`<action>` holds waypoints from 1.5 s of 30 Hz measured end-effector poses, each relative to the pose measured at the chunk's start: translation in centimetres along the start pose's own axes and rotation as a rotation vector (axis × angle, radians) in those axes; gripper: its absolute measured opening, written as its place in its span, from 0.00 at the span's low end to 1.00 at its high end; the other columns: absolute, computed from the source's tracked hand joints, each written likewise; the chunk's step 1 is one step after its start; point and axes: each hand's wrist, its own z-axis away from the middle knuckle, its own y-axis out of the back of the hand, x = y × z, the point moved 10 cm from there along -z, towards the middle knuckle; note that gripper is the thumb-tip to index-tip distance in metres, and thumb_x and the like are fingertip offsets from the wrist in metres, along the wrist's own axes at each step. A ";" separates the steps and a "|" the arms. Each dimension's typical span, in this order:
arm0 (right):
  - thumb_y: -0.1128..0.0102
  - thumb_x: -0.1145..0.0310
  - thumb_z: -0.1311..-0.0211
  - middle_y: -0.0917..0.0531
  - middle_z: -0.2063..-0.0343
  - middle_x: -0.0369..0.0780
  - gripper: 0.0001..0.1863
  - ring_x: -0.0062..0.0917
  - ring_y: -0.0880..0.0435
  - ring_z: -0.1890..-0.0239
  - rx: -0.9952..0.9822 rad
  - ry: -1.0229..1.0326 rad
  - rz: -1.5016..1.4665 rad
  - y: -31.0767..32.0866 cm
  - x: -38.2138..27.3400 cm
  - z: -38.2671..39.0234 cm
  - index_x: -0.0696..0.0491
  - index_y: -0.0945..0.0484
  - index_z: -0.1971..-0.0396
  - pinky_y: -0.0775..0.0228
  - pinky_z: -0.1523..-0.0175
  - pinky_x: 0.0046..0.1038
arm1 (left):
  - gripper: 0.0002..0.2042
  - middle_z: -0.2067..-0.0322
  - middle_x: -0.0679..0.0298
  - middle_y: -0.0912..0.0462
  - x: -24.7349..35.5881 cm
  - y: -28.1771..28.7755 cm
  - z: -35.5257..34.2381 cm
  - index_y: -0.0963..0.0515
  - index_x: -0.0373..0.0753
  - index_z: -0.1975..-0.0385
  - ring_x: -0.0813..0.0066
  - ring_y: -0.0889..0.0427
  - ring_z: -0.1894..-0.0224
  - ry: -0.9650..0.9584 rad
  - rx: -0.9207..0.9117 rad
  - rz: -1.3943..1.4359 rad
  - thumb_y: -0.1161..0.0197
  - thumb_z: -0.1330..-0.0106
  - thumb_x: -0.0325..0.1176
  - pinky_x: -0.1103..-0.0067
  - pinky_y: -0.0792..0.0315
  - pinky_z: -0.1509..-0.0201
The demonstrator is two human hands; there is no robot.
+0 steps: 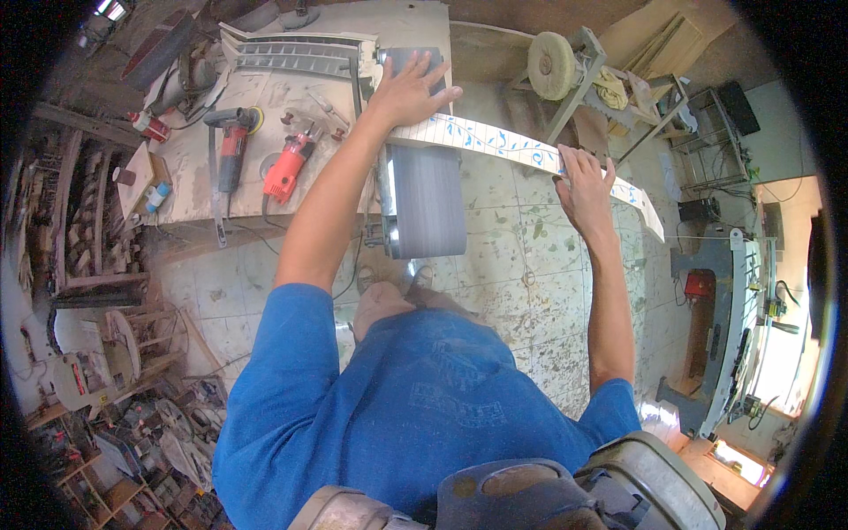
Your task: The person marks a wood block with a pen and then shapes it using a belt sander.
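A long pale guitar neck (pixel 495 140) with fret lines and a blue vine pattern lies across the wide grey belt (pixel 430 203) of a belt sander. My left hand (pixel 411 91) is over the neck's left end, near the upper roller, with its fingers spread and stretched out. Farther right, my right hand (pixel 585 181) grips the neck from above, fingers bent around its edge. The neck's tapered right end (pixel 649 216) sticks out past that hand. Its underside, where it meets the belt, is hidden.
On the bench (pixel 199 190) left of the sander lie a red angle grinder (pixel 287 168) and a red-and-black sander (pixel 233 150). A round buffing wheel (pixel 552 66) stands on a frame at the far right. A long grey machine (pixel 729 331) occupies the right side.
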 end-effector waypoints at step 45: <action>0.32 0.68 0.40 0.23 0.41 0.41 0.33 0.36 0.27 0.37 -0.178 -0.023 0.048 0.3 0.2 2.3 0.47 0.31 0.34 0.58 0.25 0.57 | 0.41 0.22 0.55 0.52 2.1 0.0 -0.8 0.46 0.51 0.23 0.59 0.58 0.19 -0.087 0.004 0.139 0.63 0.29 0.72 0.51 0.68 0.19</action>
